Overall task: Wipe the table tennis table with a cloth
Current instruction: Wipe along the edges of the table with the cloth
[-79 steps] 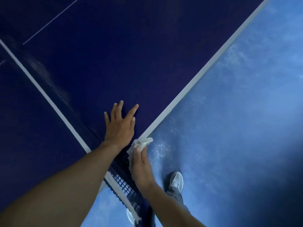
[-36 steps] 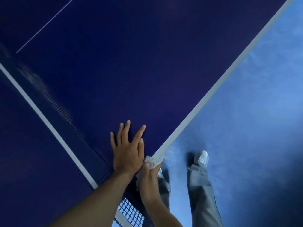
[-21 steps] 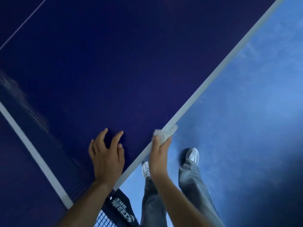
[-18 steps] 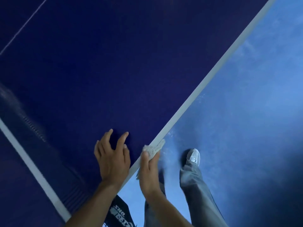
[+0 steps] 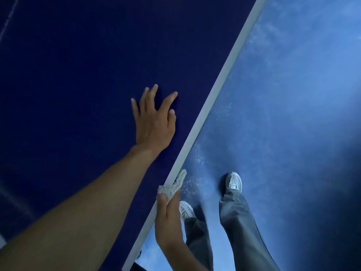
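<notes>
Two bare hands work at the long side of a dark blue table [image 5: 78, 75]. Nearest, the left forearm [image 5: 88, 212] reaches in from the lower left across the top. Just right of it the right hand [image 5: 168, 218] comes up from the bottom, its back to the camera, fingers closed on a pale, nubbly cloth [image 5: 172, 185]. It grasps the cloth by the lower end, and the free end points up along the table's white edge [image 5: 220, 79], touching it. This hand sits at the rim itself, partly over the side. Below and right of it stand two legs in grey trousers [image 5: 240, 222], with one white shoe [image 5: 185, 209] close by the right hand and the other shoe [image 5: 233, 182] further right, both on the blue floor [image 5: 293, 114]. Pale specks dot the floor beside the cloth and further up along the edge. Further out, the left hand [image 5: 154, 122] lies palm down on the top, released, fingers straight and spread, holding nothing, near the edge but not on it. Beyond it the top runs off dark and plain to the upper border, with a faint thin line [image 5: 7, 22] at the far left.
</notes>
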